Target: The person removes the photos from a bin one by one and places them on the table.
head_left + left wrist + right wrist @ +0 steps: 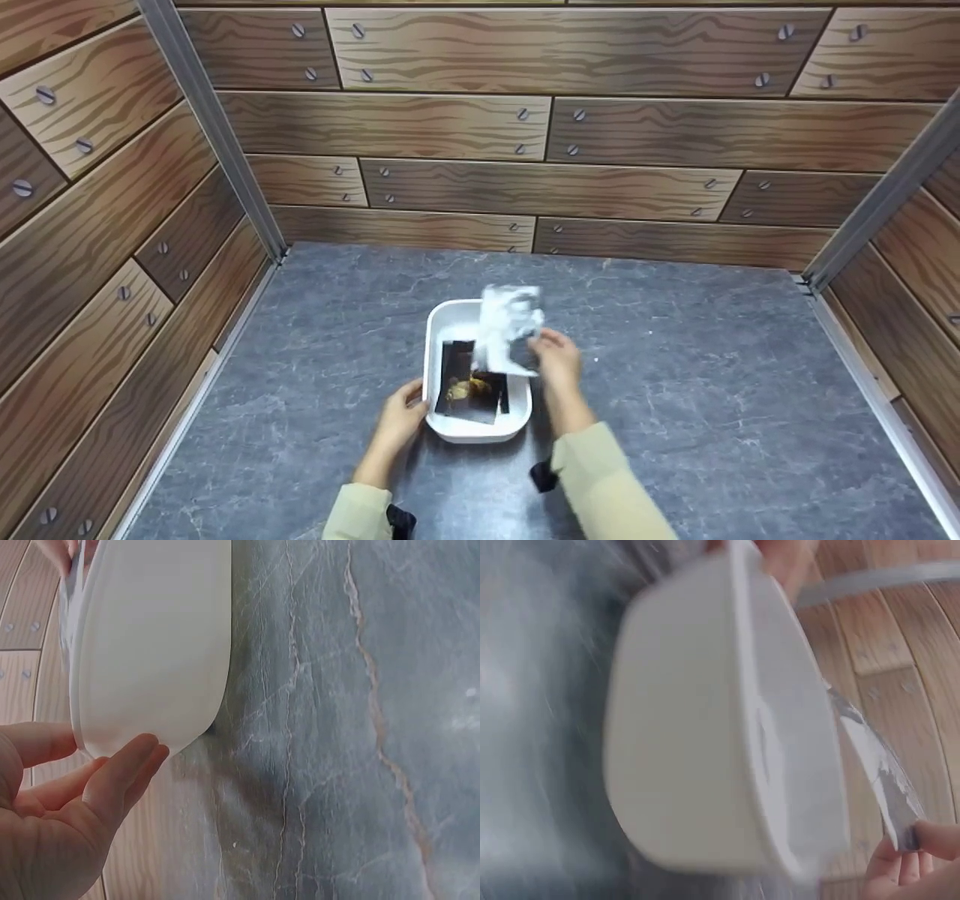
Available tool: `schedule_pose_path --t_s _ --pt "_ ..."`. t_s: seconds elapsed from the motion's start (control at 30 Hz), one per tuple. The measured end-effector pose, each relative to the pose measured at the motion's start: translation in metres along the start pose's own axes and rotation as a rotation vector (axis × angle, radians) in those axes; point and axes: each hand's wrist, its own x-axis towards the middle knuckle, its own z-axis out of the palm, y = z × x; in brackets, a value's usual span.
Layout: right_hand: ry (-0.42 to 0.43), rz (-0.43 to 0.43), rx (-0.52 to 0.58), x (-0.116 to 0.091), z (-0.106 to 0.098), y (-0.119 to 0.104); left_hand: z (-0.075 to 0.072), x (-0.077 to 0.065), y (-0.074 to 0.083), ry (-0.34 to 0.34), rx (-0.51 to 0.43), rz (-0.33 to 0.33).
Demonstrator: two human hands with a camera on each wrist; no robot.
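Note:
A white plastic tub [524, 420] stands on the grey surface, with dark glossy flat pieces [452, 401] inside, one bearing a golden pattern. My left hand [400, 420] holds the tub's near left side; in the left wrist view, its thumb [45, 742] meets the rim and its fingers [124, 772] lie against the outer wall. Above the tub's right part, my right hand [559, 364] pinches a thin, shiny silvery sheet [506, 322] by its edge. In the right wrist view that sheet [877, 769] looks curved, gripped between thumb and fingers. It hides some of the tub's contents.
The grey marbled surface [712, 390] extends around the tub. Wood-patterned walls [442, 127] enclose it at the back and both sides, with metal posts [217, 127] at the back corners. A dark band [544, 475] shows at the right wrist.

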Motion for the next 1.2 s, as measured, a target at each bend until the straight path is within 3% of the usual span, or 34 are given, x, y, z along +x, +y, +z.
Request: schedule_pose_path --t_s 0.27,0.47,0.67,0.87,1.2 --pt "0.117 0.033 0.003 0.042 -0.074 0.0 -0.003 0.002 0.001 0.001 -0.024 -0.007" --pt "0.171 0.069 -0.184 0.062 -0.11 0.03 -0.003 0.001 0.003 -0.004 -0.016 -0.021" --pt "0.209 0.051 -0.31 0.065 -0.113 0.046 -0.001 0.003 0.005 -0.019 -0.007 -0.023" --pt "0.202 -0.025 -0.523 0.063 -0.111 0.048 -0.002 0.002 0.002 -0.013 0.001 -0.018" --pt "0.171 -0.186 -0.68 0.069 -0.117 0.056 -0.001 0.001 0.0 -0.019 0.017 -0.005"
